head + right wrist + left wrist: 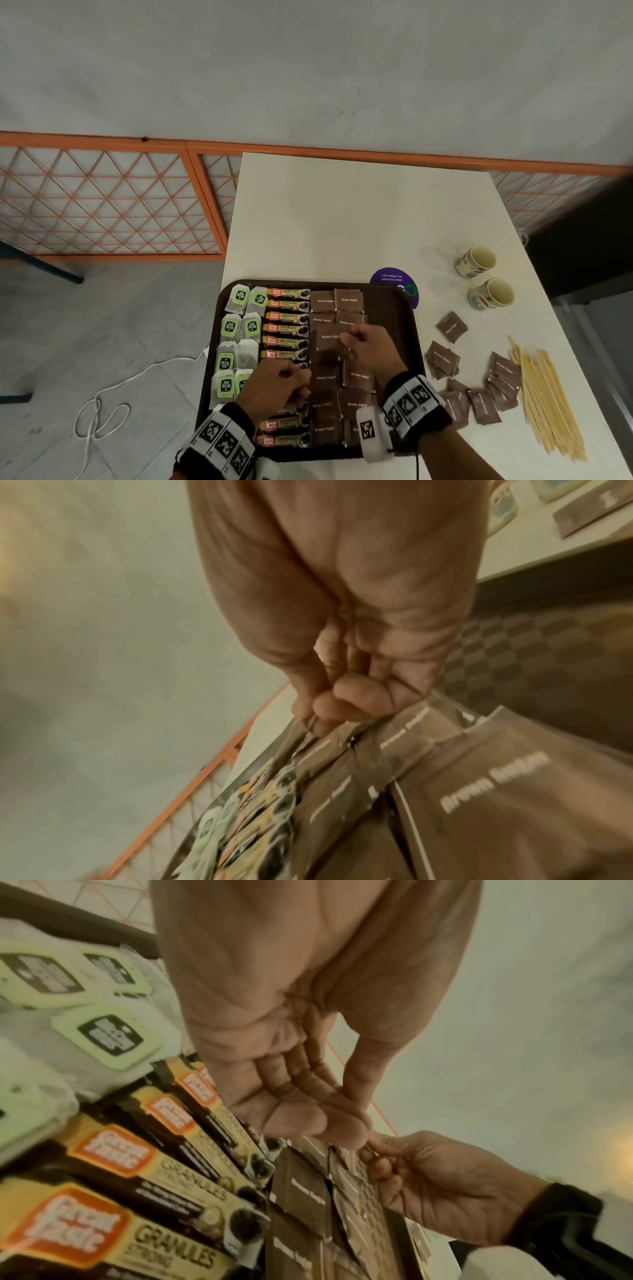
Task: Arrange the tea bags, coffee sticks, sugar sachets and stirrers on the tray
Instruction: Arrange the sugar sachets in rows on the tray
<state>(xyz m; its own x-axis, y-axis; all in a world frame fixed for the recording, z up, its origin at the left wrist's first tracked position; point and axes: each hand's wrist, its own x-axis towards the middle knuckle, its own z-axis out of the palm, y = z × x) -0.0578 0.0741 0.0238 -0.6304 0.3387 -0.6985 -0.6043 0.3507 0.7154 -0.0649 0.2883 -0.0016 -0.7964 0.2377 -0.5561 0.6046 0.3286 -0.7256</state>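
While the white surface (pixel 342 222) carries the tray (pixel 388 308), the right hand (pixel 371 346) pinch-grips a sugar sachet (pixel 328 340) above it; the left hand (pixel 277 387) is curled, grip contents indeterminate. Orange lattice fence (pixel 102 202) beyond tray.

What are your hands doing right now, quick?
Left hand: fingers curled, cannot tell if holding anything.
Right hand: pinching a brown sugar sachet.

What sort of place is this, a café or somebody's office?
Most likely an office pantry or break room. A purple sticker on the table reads "Let's keep our pantries clean", two paper cups stand nearby, and the tray holds tea bags and coffee sticks.
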